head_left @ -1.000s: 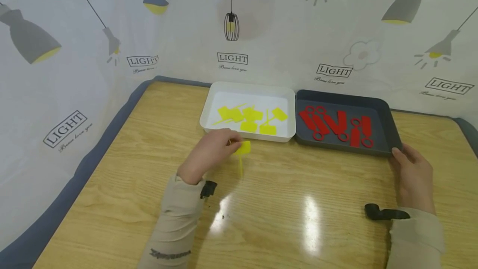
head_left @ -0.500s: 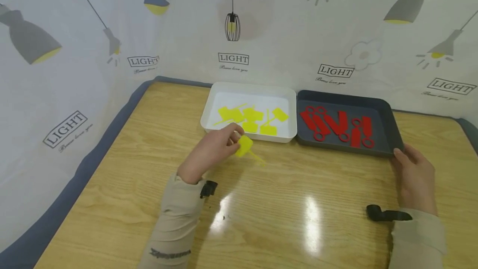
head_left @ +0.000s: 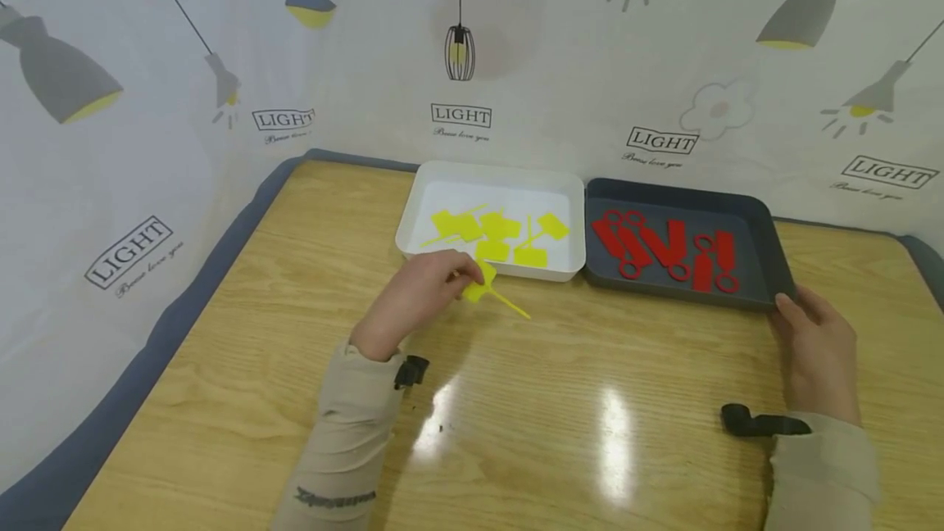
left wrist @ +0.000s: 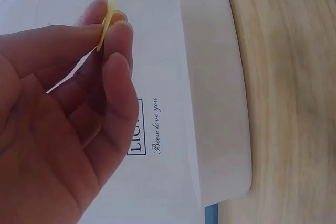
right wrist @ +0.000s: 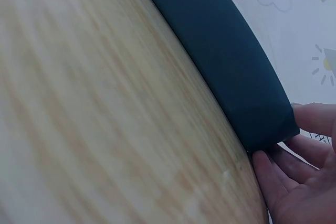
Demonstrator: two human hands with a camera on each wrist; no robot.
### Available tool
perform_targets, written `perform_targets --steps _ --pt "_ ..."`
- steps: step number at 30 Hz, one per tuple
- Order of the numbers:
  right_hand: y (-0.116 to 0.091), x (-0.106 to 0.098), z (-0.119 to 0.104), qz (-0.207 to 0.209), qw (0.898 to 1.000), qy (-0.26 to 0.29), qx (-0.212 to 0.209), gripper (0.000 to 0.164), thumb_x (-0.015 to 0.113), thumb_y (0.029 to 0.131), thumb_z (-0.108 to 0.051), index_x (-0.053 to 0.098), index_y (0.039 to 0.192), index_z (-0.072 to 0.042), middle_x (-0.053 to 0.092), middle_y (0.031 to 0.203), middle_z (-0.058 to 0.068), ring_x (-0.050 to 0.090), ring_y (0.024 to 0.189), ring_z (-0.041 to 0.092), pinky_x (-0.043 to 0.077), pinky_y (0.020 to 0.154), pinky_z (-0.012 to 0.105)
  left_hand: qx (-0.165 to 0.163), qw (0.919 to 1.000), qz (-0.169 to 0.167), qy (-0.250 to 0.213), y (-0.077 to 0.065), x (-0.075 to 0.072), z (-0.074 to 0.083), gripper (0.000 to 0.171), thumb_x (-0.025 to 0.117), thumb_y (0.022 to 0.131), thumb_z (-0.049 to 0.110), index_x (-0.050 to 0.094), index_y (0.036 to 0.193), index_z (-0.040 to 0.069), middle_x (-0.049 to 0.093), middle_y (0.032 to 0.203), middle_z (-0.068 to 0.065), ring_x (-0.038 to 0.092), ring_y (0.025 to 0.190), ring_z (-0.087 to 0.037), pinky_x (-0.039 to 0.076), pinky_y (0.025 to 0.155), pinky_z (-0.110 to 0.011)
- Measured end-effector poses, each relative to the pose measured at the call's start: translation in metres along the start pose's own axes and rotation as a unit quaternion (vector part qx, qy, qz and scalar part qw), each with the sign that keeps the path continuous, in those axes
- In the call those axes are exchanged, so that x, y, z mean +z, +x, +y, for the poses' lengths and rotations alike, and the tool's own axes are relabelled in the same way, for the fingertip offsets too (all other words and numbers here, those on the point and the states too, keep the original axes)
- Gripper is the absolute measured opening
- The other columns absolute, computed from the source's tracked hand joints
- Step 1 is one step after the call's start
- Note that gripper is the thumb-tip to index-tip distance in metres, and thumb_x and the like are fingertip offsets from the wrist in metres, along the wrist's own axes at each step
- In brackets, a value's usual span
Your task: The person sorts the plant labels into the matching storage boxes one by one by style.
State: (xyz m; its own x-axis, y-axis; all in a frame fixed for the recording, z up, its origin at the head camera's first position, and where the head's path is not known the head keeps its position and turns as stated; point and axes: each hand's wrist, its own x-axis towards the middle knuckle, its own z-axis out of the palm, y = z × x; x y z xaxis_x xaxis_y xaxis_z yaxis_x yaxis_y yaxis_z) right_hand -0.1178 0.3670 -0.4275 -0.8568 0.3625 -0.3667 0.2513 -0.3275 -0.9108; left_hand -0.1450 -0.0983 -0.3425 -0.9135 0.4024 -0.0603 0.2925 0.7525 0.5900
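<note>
Just in front of the white tray [head_left: 490,267], my left hand [head_left: 420,297] pinches a yellow tag [head_left: 509,306] by its flat head. The tag's thin stem slants down to the right. Edge-on in the left wrist view, that tag [left wrist: 110,17] sits between the thumb and fingertips of my left hand [left wrist: 79,108]. Several similar yellow tags lie in the white tray. At the near right corner of the dark grey tray [head_left: 678,297], my right hand [head_left: 822,342] grips the rim with thumb and fingers. The right wrist view has the right hand [right wrist: 304,177] around the corner of the dark tray [right wrist: 226,61].
Several red tags with ring ends [head_left: 703,265] lie in the dark tray. Both trays stand side by side at the back of the wooden table [head_left: 553,400], against a white printed curtain [head_left: 546,47]. Two glossy light reflections show on the tabletop.
The yellow tag has turned in my left hand: its stem pointed straight down and now slants right. My right hand stays at the dark tray's corner.
</note>
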Motion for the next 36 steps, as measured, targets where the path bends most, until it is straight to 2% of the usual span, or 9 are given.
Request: perform_targets --steps 9,20,26,32,36 --pt "0.002 -0.002 0.000 0.006 1.000 0.007 0.000 0.076 0.070 0.075 -0.020 0.030 0.139 -0.019 0.021 0.143 -0.003 0.031 0.126 0.010 0.039 0.088 0.014 0.002 0.9999 0.017 0.000 0.003 0.002 -0.002 0.015 0.055 0.089 0.017 0.067 0.098 0.019 0.062 0.093 0.009 0.052 0.079 -0.009 0.044 0.068 -0.026" --pt "0.002 -0.004 -0.004 0.010 1.000 0.005 -0.011 0.073 0.070 0.076 -0.016 0.032 0.138 -0.012 0.036 0.131 -0.005 0.037 0.121 0.009 0.043 0.081 0.012 0.009 0.9982 0.026 -0.053 0.006 0.003 -0.002 0.026 0.058 0.087 0.023 0.062 0.113 0.020 0.058 0.100 0.010 0.053 0.084 -0.006 0.046 0.070 -0.025" --pt "0.003 -0.003 -0.005 0.017 1.000 -0.001 -0.018 0.070 0.069 0.077 -0.015 0.034 0.138 -0.012 0.038 0.130 -0.004 0.040 0.118 0.008 0.044 0.079 0.011 0.020 0.9964 0.037 -0.073 0.007 0.001 0.003 0.032 0.056 0.089 0.024 0.057 0.120 0.016 0.056 0.110 0.006 0.054 0.092 -0.008 0.048 0.073 -0.025" --pt "0.003 -0.002 -0.003 0.019 1.000 -0.008 -0.017 0.071 0.070 0.076 -0.019 0.034 0.138 -0.014 0.034 0.134 -0.003 0.039 0.119 0.008 0.043 0.081 0.011 0.008 0.9949 0.053 -0.085 0.014 -0.001 0.003 0.034 0.051 0.091 0.028 0.054 0.123 0.015 0.054 0.116 0.001 0.052 0.098 -0.011 0.047 0.078 -0.028" --pt "0.003 0.000 -0.001 0.017 1.000 -0.015 -0.020 0.070 0.069 0.077 -0.020 0.034 0.138 -0.014 0.033 0.137 -0.001 0.038 0.120 0.008 0.041 0.083 0.011 -0.015 0.9940 0.058 -0.092 0.020 0.001 -0.002 0.037 0.048 0.092 0.031 0.052 0.125 0.015 0.052 0.120 0.003 0.051 0.100 -0.011 0.047 0.077 -0.028"
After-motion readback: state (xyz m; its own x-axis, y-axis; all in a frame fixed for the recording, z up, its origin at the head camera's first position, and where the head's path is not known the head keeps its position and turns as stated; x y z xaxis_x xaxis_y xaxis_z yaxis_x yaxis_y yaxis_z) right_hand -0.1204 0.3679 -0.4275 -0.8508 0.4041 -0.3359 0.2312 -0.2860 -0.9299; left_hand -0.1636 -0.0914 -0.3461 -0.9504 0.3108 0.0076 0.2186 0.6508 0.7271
